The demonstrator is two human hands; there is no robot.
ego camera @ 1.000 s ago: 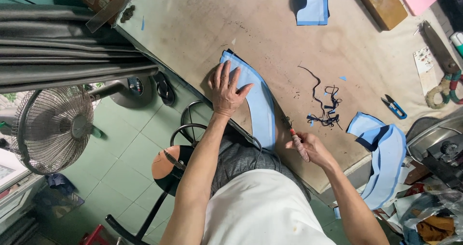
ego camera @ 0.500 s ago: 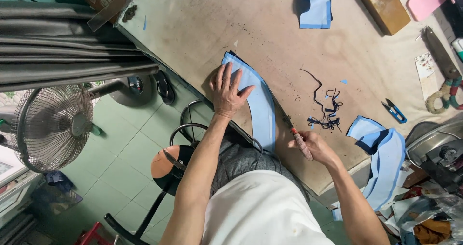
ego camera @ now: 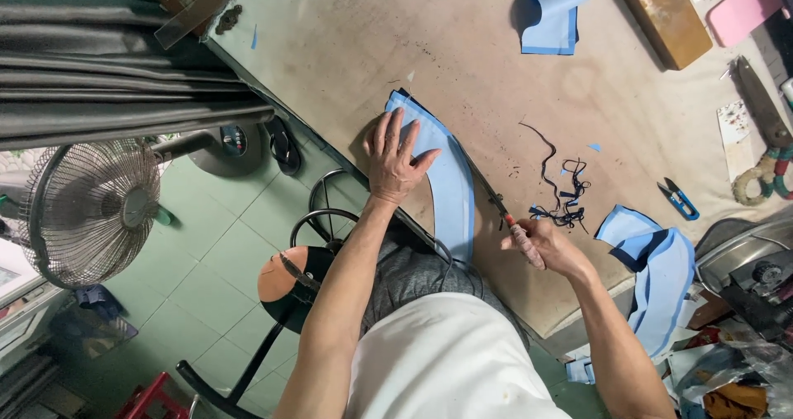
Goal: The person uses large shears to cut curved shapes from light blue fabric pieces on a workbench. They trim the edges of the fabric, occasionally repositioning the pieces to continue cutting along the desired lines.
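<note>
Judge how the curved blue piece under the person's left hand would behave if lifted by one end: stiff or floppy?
The curved blue piece lies flat, thin, layered, so probably floppy and light. The left hand presses it down, suggesting it slides easily on the table beside the blade in the right hand.

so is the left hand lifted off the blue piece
No, the left hand lies flat with fingers spread on the curved blue piece, pressing it to the table.

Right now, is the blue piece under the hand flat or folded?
Flat. The blue piece lies spread on the table, with the left hand pressing it down.
</note>
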